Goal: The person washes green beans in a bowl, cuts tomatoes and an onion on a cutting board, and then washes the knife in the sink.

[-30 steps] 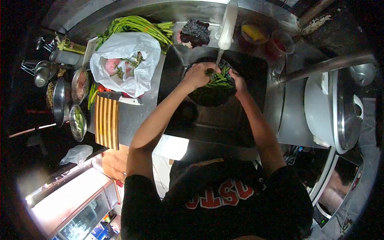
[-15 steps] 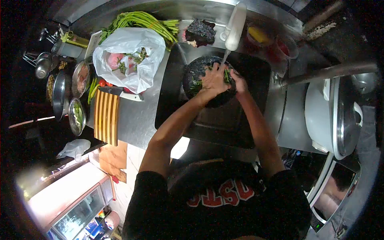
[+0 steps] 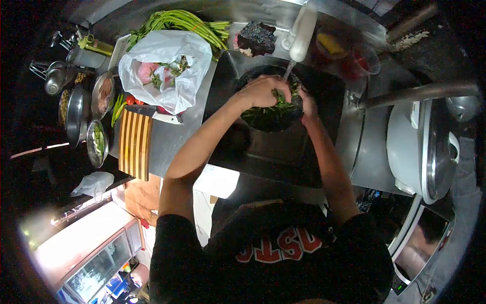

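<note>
A dark bowl (image 3: 263, 121) of water stands in the black sink (image 3: 233, 152), under the stream from the white faucet (image 3: 304, 38). Cut green vegetables (image 3: 283, 105) lie in the water. My left hand (image 3: 266, 91) reaches over the bowl from the left with its fingers curled down around some of the greens. At the bowl's right side is my right hand (image 3: 308, 104), against the rim, its fingers partly hidden inside the bowl.
Left of the sink are a white plastic bag (image 3: 197, 66), long green stalks (image 3: 187, 23), a knife (image 3: 164, 117) and a striped cutting board (image 3: 134, 147). Bowls of food (image 3: 98, 144) stand further left. A white cooker (image 3: 405, 147) is on the right.
My left hand has shifted left and up across the bowl, and its spread fingers have curled around greens. My right hand has moved slightly right and down.
</note>
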### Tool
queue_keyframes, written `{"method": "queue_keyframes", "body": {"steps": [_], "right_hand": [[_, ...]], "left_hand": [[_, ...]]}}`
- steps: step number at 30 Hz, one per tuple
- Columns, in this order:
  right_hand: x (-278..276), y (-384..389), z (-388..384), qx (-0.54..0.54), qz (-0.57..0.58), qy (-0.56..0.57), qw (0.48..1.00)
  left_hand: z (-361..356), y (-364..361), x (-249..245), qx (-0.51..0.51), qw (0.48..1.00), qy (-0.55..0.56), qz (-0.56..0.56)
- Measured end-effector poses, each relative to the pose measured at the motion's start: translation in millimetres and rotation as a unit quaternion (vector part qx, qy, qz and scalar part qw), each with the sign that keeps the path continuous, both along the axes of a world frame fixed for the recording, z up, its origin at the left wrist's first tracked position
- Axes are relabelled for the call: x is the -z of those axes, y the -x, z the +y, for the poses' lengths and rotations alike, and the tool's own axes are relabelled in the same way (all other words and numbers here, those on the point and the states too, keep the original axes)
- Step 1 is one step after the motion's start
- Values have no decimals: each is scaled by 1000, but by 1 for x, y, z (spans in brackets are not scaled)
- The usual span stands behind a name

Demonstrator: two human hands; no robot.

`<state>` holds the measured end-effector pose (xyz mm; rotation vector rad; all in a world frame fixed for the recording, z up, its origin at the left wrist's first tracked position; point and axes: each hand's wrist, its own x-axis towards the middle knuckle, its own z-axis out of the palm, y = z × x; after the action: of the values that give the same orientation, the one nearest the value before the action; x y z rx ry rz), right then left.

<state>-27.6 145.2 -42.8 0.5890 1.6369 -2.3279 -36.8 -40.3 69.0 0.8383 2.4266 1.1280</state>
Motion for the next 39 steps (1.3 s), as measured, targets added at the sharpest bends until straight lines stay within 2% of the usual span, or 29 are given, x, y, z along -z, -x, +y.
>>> {"method": "queue_keyframes", "body": {"steps": [2, 4, 6, 8, 9, 12, 13, 14, 16, 17, 18, 20, 22, 23, 24, 25, 26, 28, 29, 30, 32, 33, 34, 36, 37, 39], "right_hand": [[0, 0, 2, 6, 20, 14, 1000], [20, 4, 11, -10, 1, 68, 998], [68, 16, 24, -20, 12, 57, 998], [81, 19, 29, -32, 24, 45, 998], [79, 18, 30, -35, 31, 50, 998], [62, 8, 33, -50, 23, 30, 998], [51, 3, 33, -61, 10, 4, 998], [41, -5, 33, -61, 11, 3, 998], [29, -17, 35, -23, 2, 77, 997], [29, -17, 38, -22, 2, 75, 997], [43, -18, 45, -4, -20, 47, 999], [41, -20, 51, 17, -43, 18, 999], [12, -26, 49, -9, -13, 67, 998], [14, -28, 52, -8, -13, 66, 998], [21, -31, 56, -11, -74, 1, 997], [23, -32, 57, -13, -134, -64, 989], [23, -32, 59, -13, -132, -64, 989], [25, -35, 62, -12, -112, 2, 994], [30, -36, 65, -12, -111, 1, 994], [45, -40, 70, -2, -102, 0, 995], [44, -44, 73, 11, -94, -2, 995], [25, -46, 68, 42, -116, -15, 992], [16, -47, 66, 73, -137, -28, 987], [15, -49, 68, 71, -131, -24, 989], [14, -51, 68, 69, -124, -20, 990], [4, -52, 66, 76, -154, -11, 985]], "left_hand": [[-2, -10, -5, -14, 1000, -14, 24], [-4, -22, -9, -185, 968, -123, 120], [-9, -33, 0, -181, 972, -85, 121], [0, -59, 7, -230, 941, -16, 249], [4, -68, 14, -211, 936, 91, 267], [16, -66, 61, -221, 946, 92, 218], [20, -66, 54, -229, 953, 11, 199], [20, -65, 48, -229, 953, 10, 200], [19, -62, 24, -209, 955, 84, 192], [19, -55, 24, -259, 943, 37, 206], [12, -36, 32, -275, 932, -72, 227], [8, 3, 46, -392, 897, -171, 113], [7, 53, 60, -379, 906, -165, 86], [9, 72, 59, -379, 906, -166, 87], [14, 88, 55, -341, 904, -244, -87], [18, 101, 55, -291, 867, -312, -256], [22, 110, 55, -290, 868, -313, -254], [28, 125, 73, -185, 754, -397, -490], [28, 136, 86, -125, 708, -453, -528], [35, 135, 85, -124, 707, -453, -529], [50, 127, 81, -207, 603, -561, -528], [40, 136, 96, -92, 583, -556, -585], [44, 140, 101, -91, 582, -556, -586], [54, 147, 110, -220, 718, -475, -460], [56, 157, 120, -222, 716, -475, -461], [60, 169, 126, -244, 754, -394, -465]]}}
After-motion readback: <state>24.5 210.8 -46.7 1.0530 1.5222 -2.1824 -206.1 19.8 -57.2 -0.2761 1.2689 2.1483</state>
